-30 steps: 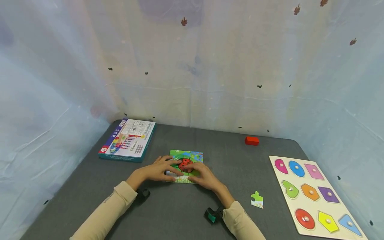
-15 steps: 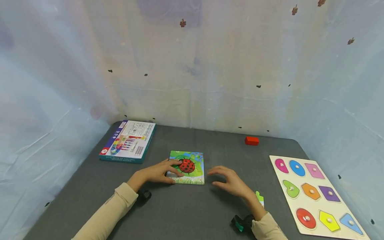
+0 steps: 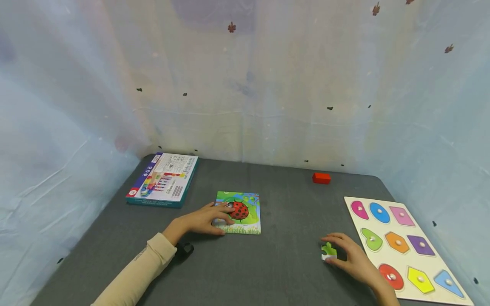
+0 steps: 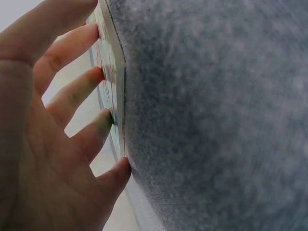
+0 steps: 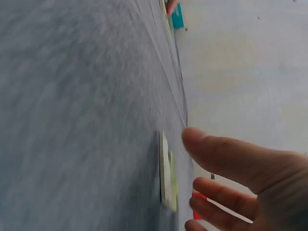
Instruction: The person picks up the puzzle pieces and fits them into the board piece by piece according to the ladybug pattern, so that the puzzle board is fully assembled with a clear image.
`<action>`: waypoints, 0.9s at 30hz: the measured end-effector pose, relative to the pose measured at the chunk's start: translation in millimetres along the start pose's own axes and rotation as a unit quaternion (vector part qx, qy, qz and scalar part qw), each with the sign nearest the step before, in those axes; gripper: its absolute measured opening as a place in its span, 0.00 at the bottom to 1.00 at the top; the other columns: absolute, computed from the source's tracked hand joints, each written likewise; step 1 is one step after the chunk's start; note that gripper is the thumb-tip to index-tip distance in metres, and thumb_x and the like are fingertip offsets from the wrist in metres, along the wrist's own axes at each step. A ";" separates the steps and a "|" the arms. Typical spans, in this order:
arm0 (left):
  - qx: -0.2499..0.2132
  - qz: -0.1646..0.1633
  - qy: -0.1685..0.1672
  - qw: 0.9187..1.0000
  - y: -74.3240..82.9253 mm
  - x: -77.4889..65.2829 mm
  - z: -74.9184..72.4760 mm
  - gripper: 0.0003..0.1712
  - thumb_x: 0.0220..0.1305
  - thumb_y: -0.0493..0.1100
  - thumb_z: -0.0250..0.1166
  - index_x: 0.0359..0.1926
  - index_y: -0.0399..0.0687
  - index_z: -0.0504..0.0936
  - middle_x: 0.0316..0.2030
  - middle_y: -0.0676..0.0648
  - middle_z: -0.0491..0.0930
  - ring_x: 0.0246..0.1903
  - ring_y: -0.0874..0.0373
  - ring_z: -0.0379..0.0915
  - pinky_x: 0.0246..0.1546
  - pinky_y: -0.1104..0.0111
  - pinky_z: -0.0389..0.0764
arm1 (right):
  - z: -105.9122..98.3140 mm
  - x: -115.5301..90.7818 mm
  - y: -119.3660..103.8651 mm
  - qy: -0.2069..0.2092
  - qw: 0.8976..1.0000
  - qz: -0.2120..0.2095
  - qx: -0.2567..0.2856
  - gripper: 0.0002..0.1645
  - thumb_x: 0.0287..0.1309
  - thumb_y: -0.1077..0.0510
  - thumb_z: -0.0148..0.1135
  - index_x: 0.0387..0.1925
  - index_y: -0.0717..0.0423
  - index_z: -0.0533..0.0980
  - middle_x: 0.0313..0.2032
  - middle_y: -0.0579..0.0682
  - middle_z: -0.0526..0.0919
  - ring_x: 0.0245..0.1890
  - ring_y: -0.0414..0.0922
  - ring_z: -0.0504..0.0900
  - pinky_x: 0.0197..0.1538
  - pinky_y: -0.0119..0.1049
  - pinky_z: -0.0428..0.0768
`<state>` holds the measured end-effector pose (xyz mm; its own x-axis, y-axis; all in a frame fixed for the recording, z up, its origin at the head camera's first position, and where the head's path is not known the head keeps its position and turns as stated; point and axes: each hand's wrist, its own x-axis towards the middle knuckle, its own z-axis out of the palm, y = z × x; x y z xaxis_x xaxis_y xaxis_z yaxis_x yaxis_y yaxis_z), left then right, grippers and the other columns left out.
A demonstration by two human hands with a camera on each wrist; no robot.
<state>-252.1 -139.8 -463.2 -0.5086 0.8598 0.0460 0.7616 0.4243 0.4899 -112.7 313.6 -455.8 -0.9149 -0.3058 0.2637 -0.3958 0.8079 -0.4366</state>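
The left hand [image 3: 204, 219] rests spread at the left edge of a square ladybug puzzle [image 3: 249, 222]. In the left wrist view, several fingertips touch the puzzle's face and edge [image 4: 118, 82]. Over on the right, a loose green-and-white puzzle piece [image 3: 329, 251] lies flat on the table. Around that piece the right hand [image 3: 354, 259] hovers, its thumb on the near side and its fingers on the far side. From the right wrist view, a gap shows between the thumb and the puzzle piece [image 5: 167, 178].
A wooden shape board [image 3: 388, 225] with knobbed coloured pieces lies right of the right hand. A red block [image 3: 321, 178] sits near the back edge. At the back left is a flat printed box [image 3: 164, 178] on the grey table [image 3: 237, 272].
The right hand has left the ladybug puzzle and moved right to the loose piece. The left hand has stayed on the puzzle.
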 end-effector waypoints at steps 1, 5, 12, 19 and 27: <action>0.001 -0.001 0.000 1.000 0.1 0.1 0.2 0.22 0.60 0.53 0.64 0.54 0.55 0.79 0.67 0.43 0.61 0.69 0.41 0.46 0.62 0.37 0.43 | -1.7 -3.7 1.1 -0.001 1.000 0.010 -0.001 0.28 0.43 0.52 0.74 0.50 0.48 0.78 0.47 0.43 0.76 0.46 0.40 0.74 0.47 0.40 0.76; 0.002 -0.011 -0.003 1.000 0.1 0.0 0.6 0.22 0.60 0.55 0.63 0.54 0.56 0.79 0.67 0.44 0.60 0.69 0.43 0.45 0.63 0.38 0.43 | -3.9 -13.5 5.5 -0.004 0.999 0.040 0.002 0.30 0.43 0.48 0.74 0.51 0.47 0.78 0.46 0.42 0.76 0.46 0.40 0.74 0.48 0.39 0.75; 0.001 -0.021 -0.001 1.000 0.1 -0.4 1.1 0.22 0.60 0.56 0.63 0.55 0.58 0.79 0.67 0.45 0.60 0.70 0.45 0.45 0.63 0.39 0.43 | 1.1 -17.5 13.9 0.016 0.998 0.067 0.010 0.26 0.42 0.51 0.75 0.47 0.48 0.79 0.43 0.40 0.78 0.41 0.37 0.76 0.44 0.35 0.77; -0.002 -0.020 0.002 1.000 -0.5 -0.3 1.7 0.23 0.60 0.55 0.63 0.55 0.58 0.78 0.68 0.46 0.60 0.70 0.44 0.44 0.64 0.39 0.41 | 6.2 -15.4 17.7 0.049 0.998 0.042 0.026 0.22 0.39 0.56 0.76 0.41 0.50 0.82 0.39 0.40 0.79 0.36 0.34 0.77 0.39 0.29 0.77; -0.002 -0.015 0.005 1.000 -0.1 0.8 1.0 0.21 0.60 0.52 0.64 0.54 0.56 0.79 0.67 0.44 0.61 0.69 0.42 0.46 0.62 0.37 0.43 | 20.7 12.7 2.9 0.031 0.997 -0.028 0.069 0.22 0.44 0.57 0.74 0.45 0.51 0.81 0.41 0.41 0.80 0.36 0.37 0.78 0.38 0.31 0.78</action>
<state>-252.1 -138.9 -464.1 -0.5352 0.8438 0.0389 0.7443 0.4493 0.4941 -127.0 301.6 -471.6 -0.8859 -0.3137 0.3417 -0.4576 0.7117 -0.5330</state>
